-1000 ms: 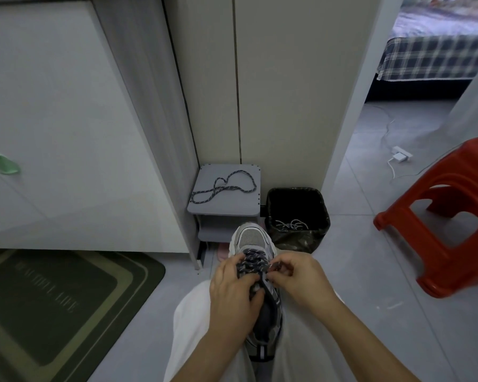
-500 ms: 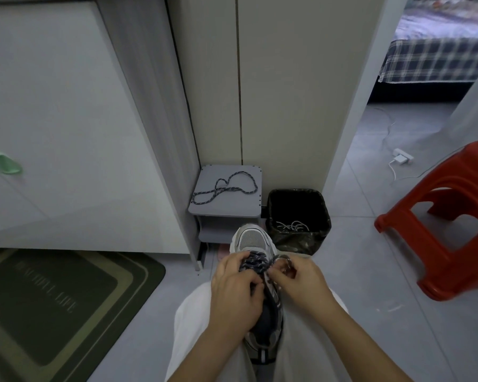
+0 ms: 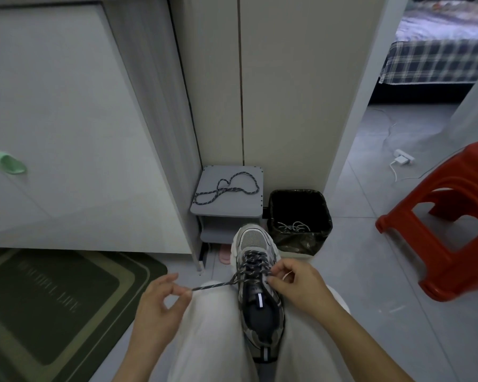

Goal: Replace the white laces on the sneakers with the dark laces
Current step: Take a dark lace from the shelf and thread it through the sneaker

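Note:
A grey sneaker (image 3: 257, 274) lies between my knees, toe pointing away, threaded with a dark speckled lace (image 3: 253, 264). My left hand (image 3: 160, 304) pinches one end of that lace, and the strand runs taut from the upper eyelets out to the left. My right hand (image 3: 295, 285) sits at the shoe's right upper eyelets with fingers curled, pinching the lace there. A second dark lace (image 3: 225, 188) lies coiled on the small grey stand (image 3: 204, 208). White laces (image 3: 294, 226) lie inside the black bin (image 3: 326, 213).
A red plastic stool (image 3: 439, 216) stands on the right. A dark green mat (image 3: 55, 304) covers the floor at left, below a white cabinet. A pink slipper (image 3: 225, 253) lies under the stand. A white charger and cable (image 3: 402, 161) lie by the doorway.
My left hand left the top of the sneaker and drew out to the left, pulling a lace end taut. My right hand stayed at the right eyelets.

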### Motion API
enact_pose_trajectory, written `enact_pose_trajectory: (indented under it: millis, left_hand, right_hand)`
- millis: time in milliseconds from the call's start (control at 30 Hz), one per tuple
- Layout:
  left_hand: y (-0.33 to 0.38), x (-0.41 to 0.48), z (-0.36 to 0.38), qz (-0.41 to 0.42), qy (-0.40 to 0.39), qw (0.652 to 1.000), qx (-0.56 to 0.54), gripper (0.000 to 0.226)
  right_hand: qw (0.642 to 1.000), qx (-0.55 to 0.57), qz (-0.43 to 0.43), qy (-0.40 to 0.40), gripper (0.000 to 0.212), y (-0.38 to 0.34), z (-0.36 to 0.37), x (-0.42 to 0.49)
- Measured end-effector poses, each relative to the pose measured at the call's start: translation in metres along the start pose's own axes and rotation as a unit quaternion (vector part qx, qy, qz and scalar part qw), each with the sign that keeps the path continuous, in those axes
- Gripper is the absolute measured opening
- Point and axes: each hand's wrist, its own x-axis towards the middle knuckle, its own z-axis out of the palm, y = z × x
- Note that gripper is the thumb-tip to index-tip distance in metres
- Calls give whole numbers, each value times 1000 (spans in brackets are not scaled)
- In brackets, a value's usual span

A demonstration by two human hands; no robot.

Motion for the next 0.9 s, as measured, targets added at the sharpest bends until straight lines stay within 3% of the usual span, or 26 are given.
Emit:
enact_pose_trajectory:
  millis: [133, 233, 400, 467, 600, 767, 900]
  left_hand:
    - [-6, -3, -3, -34, -73, 997, 1, 26]
    - [-1, 1, 2, -27, -133, 987, 80, 11]
    - [16, 26, 27, 88, -35, 983, 158, 23]
    - [25, 36, 46, 127, -87, 972, 177, 24]
    - [37, 46, 71, 130, -190, 943, 242, 16]
    - [52, 55, 49, 155, -148, 957, 197, 8]
    - [79, 50, 21, 149, -169, 962, 155, 7]
  right_hand:
    - [1000, -7, -5, 1, 16, 0, -1, 0]
    - [1000, -6, 1, 3, 19, -2, -1, 0]
    - [1000, -25, 8, -14, 12, -4, -7, 0]
    - [997, -77, 0, -9, 2, -8, -10, 0]
    - [996, -80, -34, 35, 9, -23, -9, 1]
    - [988, -124, -87, 6, 15, -34, 0, 10]
    - [973, -188, -123, -42, 13, -46, 11, 18]
